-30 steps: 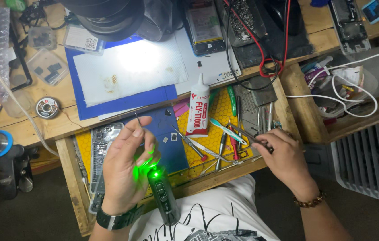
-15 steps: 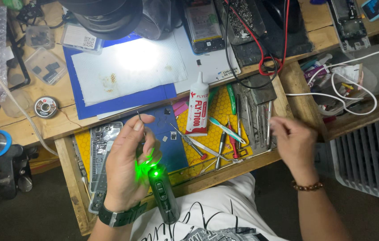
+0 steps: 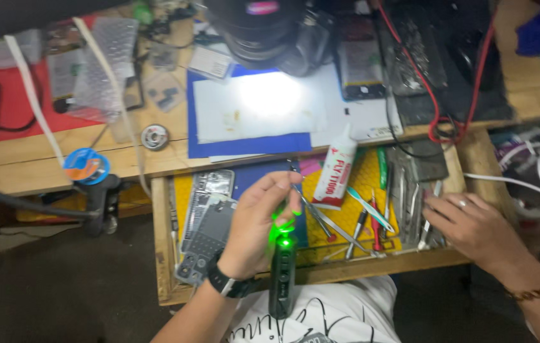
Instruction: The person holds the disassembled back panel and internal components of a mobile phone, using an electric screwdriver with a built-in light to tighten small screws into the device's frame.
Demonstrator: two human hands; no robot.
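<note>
Left hand (image 3: pixel 258 219) gripped a dark pen-shaped tool (image 3: pixel 282 273) glowing green at its tip, held over the open wooden drawer (image 3: pixel 162 254) below the tabletop (image 3: pixel 41 159). Right hand (image 3: pixel 467 225) lay open, fingers spread, touching metal tools at the drawer's right end. White glue bottle (image 3: pixel 335 166) leaned just right of the left hand, tweezers (image 3: pixel 317 216) between them

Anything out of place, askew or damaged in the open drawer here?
Mostly clutter. The white glue bottle with red lettering lies tilted across the wooden drawer's back edge. Metal tweezers lie crisscrossed near the right hand. The left hand holds a dark pen-shaped tool glowing green. No spill or visible damage.
</note>
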